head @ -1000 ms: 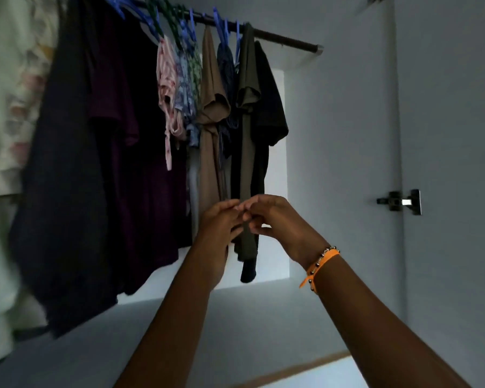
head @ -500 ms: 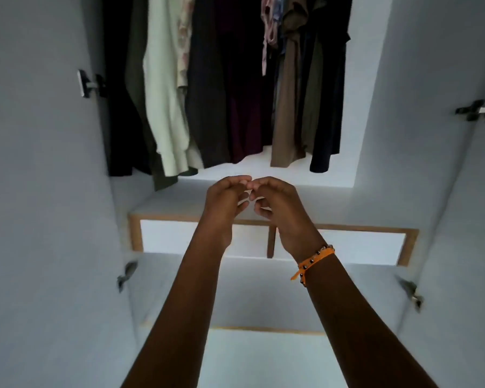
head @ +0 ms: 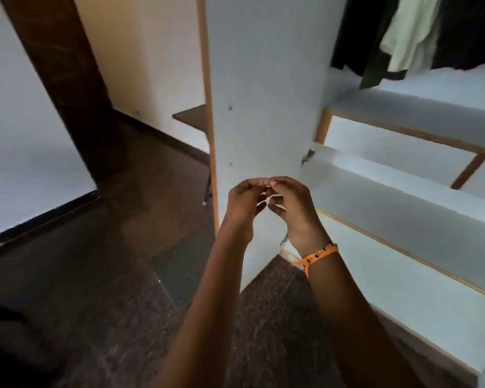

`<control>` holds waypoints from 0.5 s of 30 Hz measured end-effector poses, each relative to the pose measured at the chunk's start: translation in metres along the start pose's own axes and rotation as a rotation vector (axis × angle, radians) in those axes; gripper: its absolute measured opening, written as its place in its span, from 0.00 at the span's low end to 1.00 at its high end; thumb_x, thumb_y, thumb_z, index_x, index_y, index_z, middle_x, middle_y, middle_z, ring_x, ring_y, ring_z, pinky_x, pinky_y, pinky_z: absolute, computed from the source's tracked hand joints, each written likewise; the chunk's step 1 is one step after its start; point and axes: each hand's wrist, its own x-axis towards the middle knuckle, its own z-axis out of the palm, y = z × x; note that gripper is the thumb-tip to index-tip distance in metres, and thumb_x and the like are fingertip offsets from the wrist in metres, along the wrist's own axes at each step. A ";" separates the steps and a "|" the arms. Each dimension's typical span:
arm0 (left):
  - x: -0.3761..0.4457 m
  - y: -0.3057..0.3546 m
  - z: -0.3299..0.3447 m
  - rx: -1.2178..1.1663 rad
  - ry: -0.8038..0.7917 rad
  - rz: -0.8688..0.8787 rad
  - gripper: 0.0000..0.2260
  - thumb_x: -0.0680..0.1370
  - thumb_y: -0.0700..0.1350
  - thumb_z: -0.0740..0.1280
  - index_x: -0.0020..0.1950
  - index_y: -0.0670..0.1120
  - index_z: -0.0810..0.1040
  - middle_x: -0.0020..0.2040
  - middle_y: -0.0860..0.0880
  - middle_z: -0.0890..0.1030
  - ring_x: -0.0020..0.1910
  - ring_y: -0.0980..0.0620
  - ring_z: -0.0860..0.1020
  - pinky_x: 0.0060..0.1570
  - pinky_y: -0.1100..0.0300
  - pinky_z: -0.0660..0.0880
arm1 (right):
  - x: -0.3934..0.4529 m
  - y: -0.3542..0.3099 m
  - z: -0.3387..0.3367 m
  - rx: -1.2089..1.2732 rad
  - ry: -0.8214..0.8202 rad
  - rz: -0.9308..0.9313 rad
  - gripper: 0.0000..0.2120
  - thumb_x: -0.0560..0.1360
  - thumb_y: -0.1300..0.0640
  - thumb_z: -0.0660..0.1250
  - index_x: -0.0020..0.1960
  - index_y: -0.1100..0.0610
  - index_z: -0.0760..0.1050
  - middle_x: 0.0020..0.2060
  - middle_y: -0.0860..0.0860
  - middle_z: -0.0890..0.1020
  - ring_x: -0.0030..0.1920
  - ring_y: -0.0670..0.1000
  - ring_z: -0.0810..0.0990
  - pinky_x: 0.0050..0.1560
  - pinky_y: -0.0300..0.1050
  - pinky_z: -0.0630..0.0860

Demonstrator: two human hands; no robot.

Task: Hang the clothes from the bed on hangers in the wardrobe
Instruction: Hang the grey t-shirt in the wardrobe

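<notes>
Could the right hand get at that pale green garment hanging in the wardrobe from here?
Probably yes: the wardrobe door stands open and nothing blocks the pale green garment, though the right hand is well below it.

Two hands (head: pixel 269 203), one orange bracelet (head: pixel 318 256), one open wardrobe door (head: pixel 263 93).

Dark, pale clothes (head: pixel 412 37) in wardrobe (head: pixel 263 79)

Open wardrobe door (head: pixel 266 107) blocks straight ahead; shelf bays (head: pixel 403 197) open at right; dark floor (head: pixel 95 261) free at left
</notes>
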 end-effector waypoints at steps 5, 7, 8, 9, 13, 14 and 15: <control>-0.049 0.000 -0.179 -0.037 0.295 -0.019 0.10 0.78 0.34 0.60 0.42 0.43 0.78 0.28 0.51 0.79 0.31 0.53 0.75 0.35 0.62 0.69 | -0.050 0.063 0.161 0.029 -0.244 0.137 0.15 0.78 0.67 0.57 0.37 0.55 0.75 0.21 0.44 0.77 0.23 0.38 0.73 0.29 0.32 0.68; -0.078 0.007 -0.251 -0.042 0.435 -0.021 0.10 0.78 0.34 0.61 0.41 0.45 0.77 0.25 0.53 0.79 0.27 0.56 0.75 0.31 0.65 0.68 | -0.074 0.089 0.230 0.033 -0.309 0.208 0.14 0.78 0.67 0.58 0.37 0.55 0.74 0.21 0.44 0.76 0.23 0.39 0.72 0.28 0.33 0.66; -0.094 0.011 -0.286 -0.047 0.504 -0.015 0.10 0.78 0.34 0.61 0.41 0.45 0.78 0.26 0.53 0.79 0.27 0.57 0.76 0.30 0.64 0.69 | -0.086 0.101 0.264 0.025 -0.361 0.226 0.14 0.77 0.67 0.59 0.37 0.55 0.74 0.21 0.44 0.76 0.24 0.39 0.72 0.27 0.33 0.66; -0.110 0.016 -0.321 -0.064 0.564 0.003 0.10 0.78 0.33 0.61 0.42 0.45 0.78 0.27 0.52 0.79 0.27 0.55 0.76 0.32 0.63 0.69 | -0.100 0.112 0.298 0.018 -0.417 0.241 0.13 0.77 0.66 0.59 0.37 0.54 0.75 0.23 0.44 0.77 0.24 0.40 0.72 0.27 0.33 0.65; -0.187 0.041 -0.436 -0.132 0.806 0.075 0.09 0.77 0.33 0.61 0.43 0.43 0.79 0.32 0.49 0.80 0.32 0.53 0.77 0.32 0.64 0.73 | -0.164 0.135 0.421 -0.004 -0.628 0.284 0.13 0.77 0.65 0.61 0.37 0.54 0.76 0.30 0.50 0.78 0.31 0.46 0.74 0.32 0.38 0.68; -0.211 0.047 -0.458 -0.129 0.862 0.088 0.09 0.77 0.33 0.61 0.44 0.43 0.79 0.32 0.49 0.80 0.31 0.55 0.77 0.29 0.67 0.72 | -0.182 0.140 0.448 -0.003 -0.679 0.299 0.13 0.76 0.66 0.61 0.37 0.55 0.77 0.31 0.50 0.78 0.32 0.47 0.75 0.33 0.39 0.69; -0.234 0.052 -0.480 -0.121 0.918 0.100 0.09 0.77 0.33 0.61 0.43 0.43 0.79 0.31 0.50 0.80 0.29 0.57 0.76 0.26 0.70 0.70 | -0.200 0.143 0.475 0.001 -0.736 0.319 0.12 0.76 0.66 0.61 0.37 0.55 0.77 0.30 0.50 0.78 0.32 0.47 0.75 0.32 0.38 0.70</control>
